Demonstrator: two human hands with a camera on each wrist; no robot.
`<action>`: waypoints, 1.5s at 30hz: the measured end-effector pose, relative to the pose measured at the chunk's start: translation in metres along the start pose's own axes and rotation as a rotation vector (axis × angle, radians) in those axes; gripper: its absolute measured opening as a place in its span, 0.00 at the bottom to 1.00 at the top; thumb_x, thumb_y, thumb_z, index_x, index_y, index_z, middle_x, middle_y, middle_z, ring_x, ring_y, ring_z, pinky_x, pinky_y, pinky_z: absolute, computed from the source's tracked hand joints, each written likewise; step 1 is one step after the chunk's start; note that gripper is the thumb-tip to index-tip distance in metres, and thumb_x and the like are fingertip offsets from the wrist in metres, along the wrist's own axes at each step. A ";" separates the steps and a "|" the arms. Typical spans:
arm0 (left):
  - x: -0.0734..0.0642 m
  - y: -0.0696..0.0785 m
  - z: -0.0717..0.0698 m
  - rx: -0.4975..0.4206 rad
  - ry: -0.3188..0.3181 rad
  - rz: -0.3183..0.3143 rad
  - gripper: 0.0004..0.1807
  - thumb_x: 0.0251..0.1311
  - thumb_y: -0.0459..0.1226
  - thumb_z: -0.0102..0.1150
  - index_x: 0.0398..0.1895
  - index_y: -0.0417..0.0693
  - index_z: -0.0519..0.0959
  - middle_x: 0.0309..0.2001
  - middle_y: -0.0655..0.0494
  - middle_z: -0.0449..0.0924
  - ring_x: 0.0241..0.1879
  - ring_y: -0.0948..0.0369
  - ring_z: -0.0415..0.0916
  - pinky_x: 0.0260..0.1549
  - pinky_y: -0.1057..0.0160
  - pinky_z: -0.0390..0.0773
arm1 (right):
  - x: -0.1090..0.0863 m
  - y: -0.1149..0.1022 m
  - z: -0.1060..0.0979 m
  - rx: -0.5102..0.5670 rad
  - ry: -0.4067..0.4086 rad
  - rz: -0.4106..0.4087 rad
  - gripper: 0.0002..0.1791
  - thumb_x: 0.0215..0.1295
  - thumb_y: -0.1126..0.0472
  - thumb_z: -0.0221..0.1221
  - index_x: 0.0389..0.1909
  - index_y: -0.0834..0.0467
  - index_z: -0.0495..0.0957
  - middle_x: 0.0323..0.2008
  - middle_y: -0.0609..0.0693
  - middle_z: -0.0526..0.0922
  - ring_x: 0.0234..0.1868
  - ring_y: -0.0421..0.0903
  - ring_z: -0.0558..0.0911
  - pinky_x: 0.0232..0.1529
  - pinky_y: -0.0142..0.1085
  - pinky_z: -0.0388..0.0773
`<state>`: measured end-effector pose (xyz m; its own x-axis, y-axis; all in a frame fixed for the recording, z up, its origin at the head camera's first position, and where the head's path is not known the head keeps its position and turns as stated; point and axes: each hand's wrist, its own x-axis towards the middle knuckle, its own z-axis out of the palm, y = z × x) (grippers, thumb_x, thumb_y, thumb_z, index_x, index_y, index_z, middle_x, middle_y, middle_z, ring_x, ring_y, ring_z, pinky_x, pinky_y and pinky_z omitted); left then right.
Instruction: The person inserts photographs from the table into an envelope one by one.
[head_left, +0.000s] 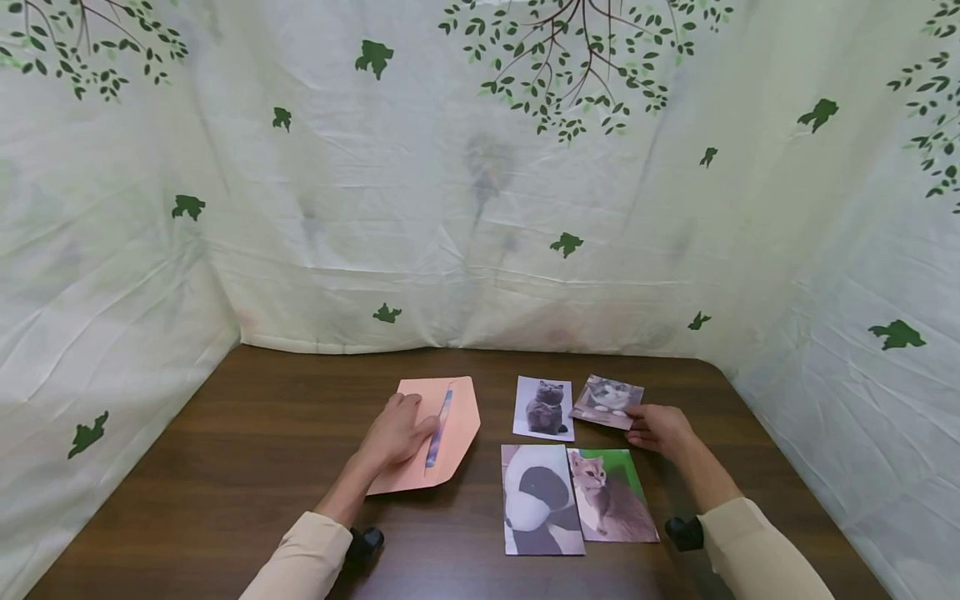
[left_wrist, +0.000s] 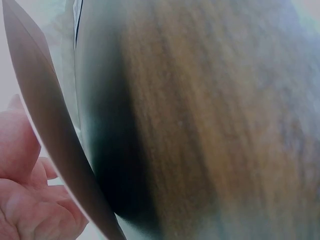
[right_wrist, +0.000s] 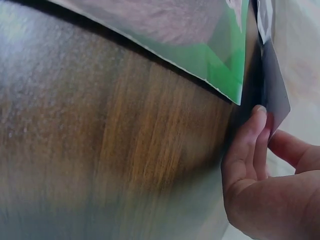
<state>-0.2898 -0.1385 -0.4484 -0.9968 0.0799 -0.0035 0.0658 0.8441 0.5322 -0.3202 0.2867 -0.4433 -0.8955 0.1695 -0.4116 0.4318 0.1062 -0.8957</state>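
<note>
Right hand [head_left: 662, 429] is pinching a tilted cat photo [head_left: 609, 396] toward the surface's [head_left: 225, 467] far-right corner; squeezing hard risks creasing, weak pinch risks dropping. Left hand [head_left: 395, 432] is resting on pink envelope [head_left: 459, 427], nearer far edge; can't tell if fingers are clamping. If not, slippage likely.

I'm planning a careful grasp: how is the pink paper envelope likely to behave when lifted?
The pink paper envelope is probably light, showing as a thin sheet in the left wrist view. It may flex, since its edge looks bowed there. Rolling seems unlikely, given its broad, angular shape.
</note>
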 end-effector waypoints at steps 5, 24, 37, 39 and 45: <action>0.001 0.000 0.001 -0.006 -0.006 -0.006 0.34 0.68 0.46 0.56 0.69 0.32 0.68 0.66 0.33 0.66 0.58 0.43 0.71 0.63 0.44 0.71 | 0.000 -0.002 -0.002 -0.002 0.021 0.013 0.19 0.72 0.62 0.57 0.55 0.73 0.72 0.26 0.50 0.81 0.25 0.43 0.84 0.32 0.34 0.85; -0.002 0.000 -0.001 0.011 0.008 0.019 0.32 0.68 0.45 0.57 0.67 0.30 0.69 0.64 0.31 0.68 0.57 0.42 0.72 0.62 0.44 0.71 | -0.011 -0.020 -0.021 0.046 -0.025 -0.001 0.14 0.70 0.66 0.58 0.51 0.72 0.75 0.25 0.50 0.83 0.24 0.42 0.84 0.32 0.34 0.85; -0.001 0.000 0.000 0.016 -0.002 0.013 0.32 0.68 0.45 0.57 0.67 0.31 0.69 0.64 0.32 0.68 0.56 0.42 0.72 0.61 0.43 0.72 | -0.018 -0.032 -0.024 0.086 -0.098 -0.021 0.20 0.72 0.69 0.54 0.59 0.77 0.70 0.28 0.51 0.85 0.28 0.44 0.87 0.36 0.38 0.86; -0.001 0.000 0.000 0.016 -0.002 0.012 0.32 0.68 0.45 0.56 0.68 0.31 0.69 0.64 0.32 0.68 0.56 0.42 0.72 0.61 0.44 0.72 | -0.017 -0.033 -0.023 0.067 -0.099 -0.016 0.20 0.72 0.68 0.55 0.60 0.76 0.69 0.28 0.51 0.85 0.28 0.44 0.87 0.36 0.38 0.86; -0.001 0.000 -0.001 0.010 0.000 0.012 0.32 0.68 0.45 0.56 0.67 0.31 0.69 0.64 0.32 0.68 0.56 0.43 0.72 0.61 0.44 0.72 | -0.017 -0.036 -0.018 0.030 -0.111 -0.017 0.16 0.72 0.67 0.56 0.56 0.72 0.70 0.29 0.51 0.83 0.28 0.44 0.87 0.37 0.37 0.86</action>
<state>-0.2885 -0.1387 -0.4476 -0.9959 0.0900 0.0027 0.0780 0.8481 0.5240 -0.3190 0.2978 -0.4011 -0.9098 0.0580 -0.4111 0.4147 0.0784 -0.9066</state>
